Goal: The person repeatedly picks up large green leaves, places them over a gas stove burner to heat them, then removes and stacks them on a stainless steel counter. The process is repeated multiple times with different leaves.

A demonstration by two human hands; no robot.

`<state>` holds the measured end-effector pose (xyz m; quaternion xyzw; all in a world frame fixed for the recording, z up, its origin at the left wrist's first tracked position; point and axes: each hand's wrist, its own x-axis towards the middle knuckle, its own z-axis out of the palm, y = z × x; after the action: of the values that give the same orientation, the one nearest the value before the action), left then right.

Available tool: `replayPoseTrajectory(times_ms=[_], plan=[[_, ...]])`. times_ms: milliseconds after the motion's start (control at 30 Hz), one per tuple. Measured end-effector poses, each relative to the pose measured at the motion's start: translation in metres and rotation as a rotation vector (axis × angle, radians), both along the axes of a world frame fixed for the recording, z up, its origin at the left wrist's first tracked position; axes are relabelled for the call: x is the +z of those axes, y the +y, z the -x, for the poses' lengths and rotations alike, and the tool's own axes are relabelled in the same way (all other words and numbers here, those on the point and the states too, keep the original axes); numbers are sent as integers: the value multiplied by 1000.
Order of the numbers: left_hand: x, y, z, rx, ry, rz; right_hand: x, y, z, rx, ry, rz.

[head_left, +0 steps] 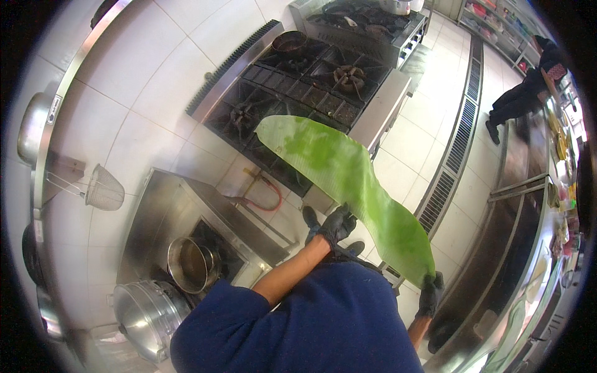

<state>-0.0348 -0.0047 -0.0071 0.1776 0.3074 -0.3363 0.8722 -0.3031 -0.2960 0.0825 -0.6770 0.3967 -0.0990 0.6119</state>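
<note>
In the head view, my left grip (339,225) is closed on the near edge of the big green leaf (339,165), about midway along it; the fingers on its underside are hidden from me. My right grip (430,293) pinches the leaf's near right end, gloved fingers folded against the tip. The leaf spreads away from me, mostly beyond both grips, its long axis slanting from far left to near right. My left grip is the nearer one to the free far left end; my right grip sits right at the opposite end. The sheet bends in a shallow wave between the two.

No worktop seems to carry the leaf: it looks held up in the air, its far left part over the stove (305,93), the rest over the tiled floor (398,171). Whether the far left end touches the stove I cannot tell.

A pan (290,42) sits at the stove's far left corner. Near left are an open pot (186,264) and a lidded pot (144,316), with a strainer (106,188) hanging by the wall. On the right, a drain (453,165) crosses the floor, and a person in dark clothes (528,93) stands at the far right.
</note>
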Motion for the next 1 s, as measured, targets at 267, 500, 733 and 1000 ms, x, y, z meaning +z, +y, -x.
replayPoseTrajectory(times_ms=[267,500,733,1000], plan=[[8,-2,7,-61,-34,-51,1,1,5,-5,-60,-19],[13,-2,9,-161,-46,-6,-4,0,14,-16,-40,-55],[19,-10,17,-191,-23,-21,-16,-4,26,-39,-66,-45],[25,-34,22,-191,4,31,-24,-12,43,-30,-94,29]])
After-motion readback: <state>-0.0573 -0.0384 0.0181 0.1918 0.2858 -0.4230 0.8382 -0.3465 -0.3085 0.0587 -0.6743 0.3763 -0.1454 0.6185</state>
